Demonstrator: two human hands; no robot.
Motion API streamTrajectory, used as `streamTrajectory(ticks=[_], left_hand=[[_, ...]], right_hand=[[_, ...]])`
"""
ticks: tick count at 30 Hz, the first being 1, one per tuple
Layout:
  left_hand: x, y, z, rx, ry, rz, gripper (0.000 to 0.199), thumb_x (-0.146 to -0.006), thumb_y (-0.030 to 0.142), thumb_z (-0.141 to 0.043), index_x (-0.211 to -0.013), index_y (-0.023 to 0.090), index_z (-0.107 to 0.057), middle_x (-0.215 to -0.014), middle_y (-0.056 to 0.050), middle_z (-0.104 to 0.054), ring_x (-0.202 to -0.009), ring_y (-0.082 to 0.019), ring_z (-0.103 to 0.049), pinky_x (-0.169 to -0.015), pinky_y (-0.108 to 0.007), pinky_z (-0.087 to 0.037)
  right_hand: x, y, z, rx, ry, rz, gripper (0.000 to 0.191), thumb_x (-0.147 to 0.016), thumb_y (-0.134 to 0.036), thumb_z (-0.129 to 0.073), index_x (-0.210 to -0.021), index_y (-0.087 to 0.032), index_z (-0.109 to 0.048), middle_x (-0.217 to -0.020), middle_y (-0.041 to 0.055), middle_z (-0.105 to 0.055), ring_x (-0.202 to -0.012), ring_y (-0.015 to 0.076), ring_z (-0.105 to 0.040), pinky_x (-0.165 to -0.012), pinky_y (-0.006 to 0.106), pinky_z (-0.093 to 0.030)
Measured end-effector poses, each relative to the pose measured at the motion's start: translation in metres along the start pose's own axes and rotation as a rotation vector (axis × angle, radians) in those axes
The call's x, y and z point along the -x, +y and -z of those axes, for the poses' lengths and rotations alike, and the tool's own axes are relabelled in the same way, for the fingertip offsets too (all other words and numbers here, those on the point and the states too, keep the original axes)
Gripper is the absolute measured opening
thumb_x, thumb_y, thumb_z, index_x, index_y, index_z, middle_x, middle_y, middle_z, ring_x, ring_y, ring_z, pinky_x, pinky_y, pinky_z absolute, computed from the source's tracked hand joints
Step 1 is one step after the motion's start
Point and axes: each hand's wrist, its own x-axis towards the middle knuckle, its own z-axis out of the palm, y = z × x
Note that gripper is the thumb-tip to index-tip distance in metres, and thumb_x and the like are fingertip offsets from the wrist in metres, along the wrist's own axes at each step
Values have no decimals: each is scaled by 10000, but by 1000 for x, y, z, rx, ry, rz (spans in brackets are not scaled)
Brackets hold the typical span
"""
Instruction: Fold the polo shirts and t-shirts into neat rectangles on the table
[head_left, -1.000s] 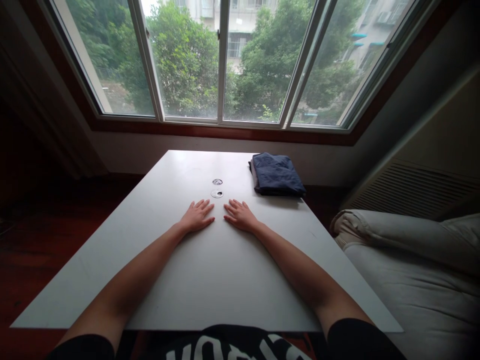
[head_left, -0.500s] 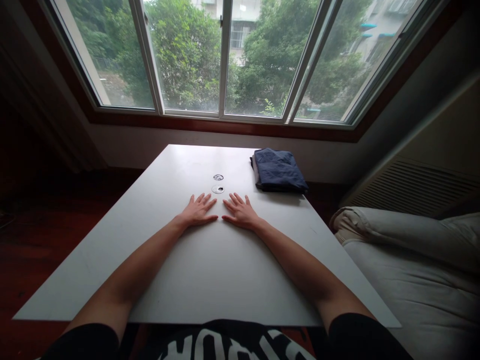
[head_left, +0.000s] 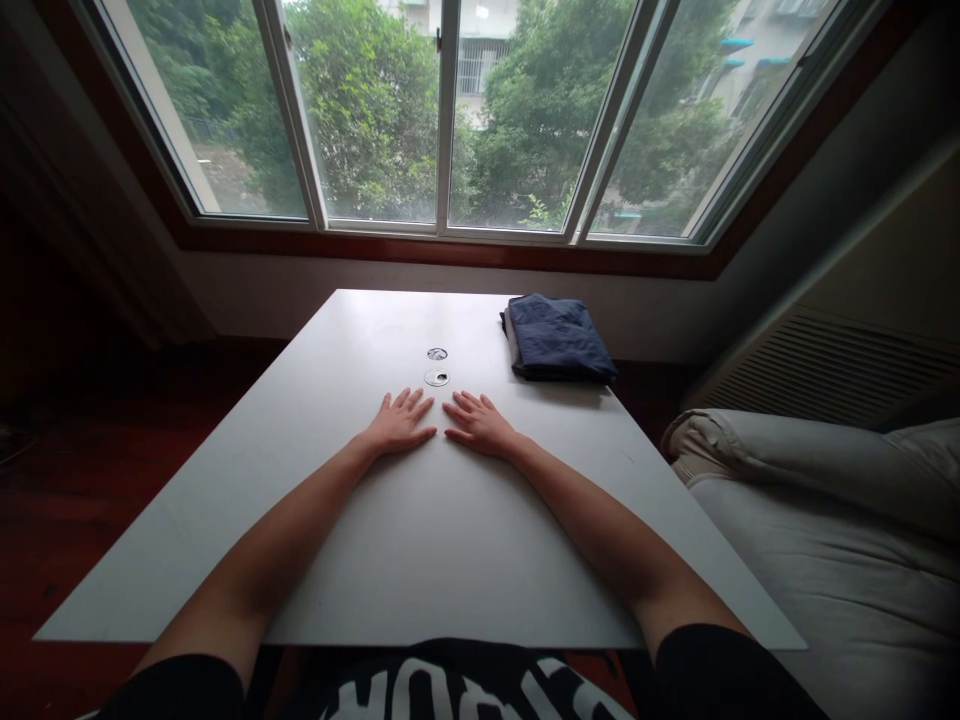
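Both my hands rest palm down on a white table (head_left: pixel 442 540), with a small gap between them. My left hand (head_left: pixel 399 420) lies flat with its fingers spread and holds nothing. Beside it, my right hand (head_left: pixel 478 424) is also flat and holds nothing, its fingers a little apart. Just beyond the fingertips, two round cable-hole covers (head_left: pixel 436 378) are set in the tabletop, one behind the other. At the far right corner sits a stack of folded clothes (head_left: pixel 562 338), dark blue on top with grey and black layers below, apart from my right hand.
A wide sliding window (head_left: pixel 382 120) stands behind the table, with trees outside. On the right is a pale sofa (head_left: pixel 832 540), close to the table's edge. Dark reddish wooden floor (head_left: pixel 97 510) shows at the left.
The fingers of my right hand have drawn slightly closer together. My left hand stays where it was. The whole view has shifted very slightly.
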Motion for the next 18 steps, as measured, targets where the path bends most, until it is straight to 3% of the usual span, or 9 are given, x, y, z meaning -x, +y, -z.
streamTrajectory(ticks=[7, 12, 18], left_hand=[[-3, 6, 2, 5, -82, 55, 1002, -864, 885, -336, -1665, 296, -210, -1730, -92, -64, -1579, -423, -17, -1194, -710, -34], [3, 6, 0, -5, 10, 5, 916, -915, 836, -306, -1652, 293, -266, -1726, -91, -132, -1583, -396, -53, -1221, -654, -53], [6, 2, -1, -4, 29, -11, 865, -935, 810, -318, -1644, 316, -283, -1725, -80, -154, -1581, -385, -82, -1227, -632, -73]], right_hand=[[-1, 1, -3, 6, 15, 8, 733, -1011, -711, -365, -1621, -305, -344, -1702, 79, -220, -1569, 303, -197, -1265, 521, -116], [-1, 3, -6, 15, 41, 19, 720, -1015, -699, -378, -1607, -289, -380, -1693, 95, -248, -1563, 316, -214, -1257, 534, -145], [-2, 5, -8, 6, 39, 26, 716, -1015, -690, -395, -1605, -284, -385, -1689, 103, -258, -1560, 320, -223, -1252, 546, -154]])
